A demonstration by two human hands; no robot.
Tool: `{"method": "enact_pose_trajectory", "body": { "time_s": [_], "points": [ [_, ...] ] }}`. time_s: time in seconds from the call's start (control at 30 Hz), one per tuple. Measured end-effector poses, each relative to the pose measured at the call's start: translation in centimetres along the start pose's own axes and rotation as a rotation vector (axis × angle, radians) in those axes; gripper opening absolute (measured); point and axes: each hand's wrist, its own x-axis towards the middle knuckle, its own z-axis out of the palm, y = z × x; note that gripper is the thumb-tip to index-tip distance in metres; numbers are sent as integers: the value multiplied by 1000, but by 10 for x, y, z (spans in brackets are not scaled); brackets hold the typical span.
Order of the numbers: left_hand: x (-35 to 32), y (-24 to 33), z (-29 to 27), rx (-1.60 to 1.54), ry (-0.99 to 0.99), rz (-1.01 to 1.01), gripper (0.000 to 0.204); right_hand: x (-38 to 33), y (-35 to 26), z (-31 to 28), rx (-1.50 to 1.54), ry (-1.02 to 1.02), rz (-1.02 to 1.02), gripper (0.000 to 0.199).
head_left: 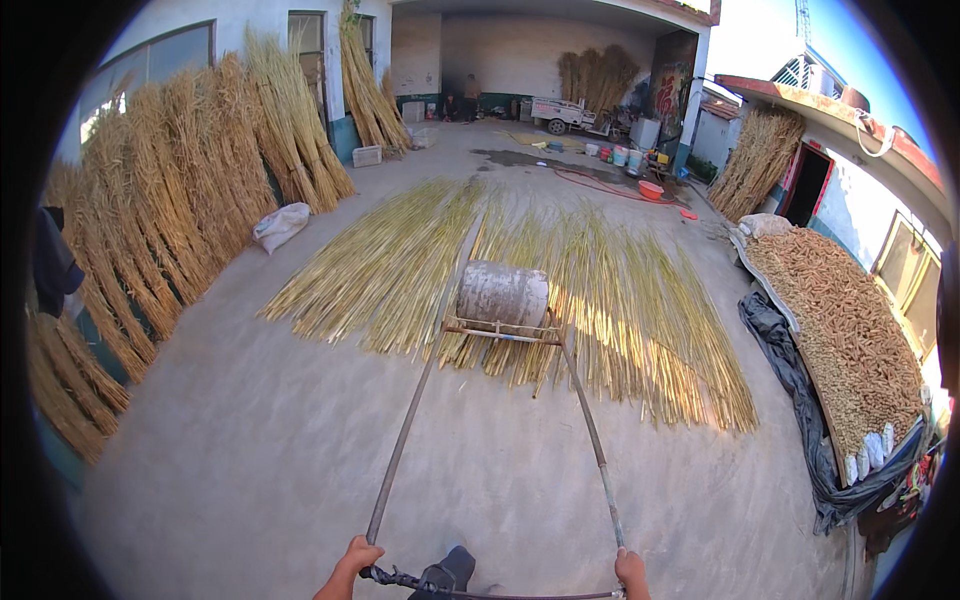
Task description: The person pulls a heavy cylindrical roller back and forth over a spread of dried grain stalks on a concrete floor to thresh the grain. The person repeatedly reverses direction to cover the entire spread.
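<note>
My left hand (360,553) is wrapped round the near end of the left pole (405,440) of a roller's handle. The right pole (590,430) has its near end in my closed right hand (630,567). A dark crossbar (480,593), wrapped at its left part, joins the poles close to me. Both poles run forward to a metal frame (505,337) round a grey, drum-shaped roller (503,293). The roller rests on a layer of long green-yellow stalks (640,330) spread over the concrete. My dark shoe or trouser leg (452,570) shows between the poles.
Bundles of dry stalks (160,190) lean along the left wall, with a white sack (282,226) in front. Corn cobs (840,310) lie heaped at right beside a dark tarp (800,400). Farther off are a red basin (651,190), a hose, buckets, a white cart (562,113) and people (470,97).
</note>
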Motion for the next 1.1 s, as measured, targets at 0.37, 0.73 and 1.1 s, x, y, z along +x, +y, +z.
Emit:
{"method": "enact_pose_trajectory", "body": {
  "time_s": [0.37,0.73,1.1],
  "points": [
    [-65,-127,20,-37,-67,-73,26,-109,99,50,-37,-74,35,58],
    [-100,-246,-11,45,-83,-9,36,-297,81,58,-101,-6,18,65],
    [-144,-299,-55,127,-23,54,38,-360,114,116,-90,-193,113,66]
  ]
}}
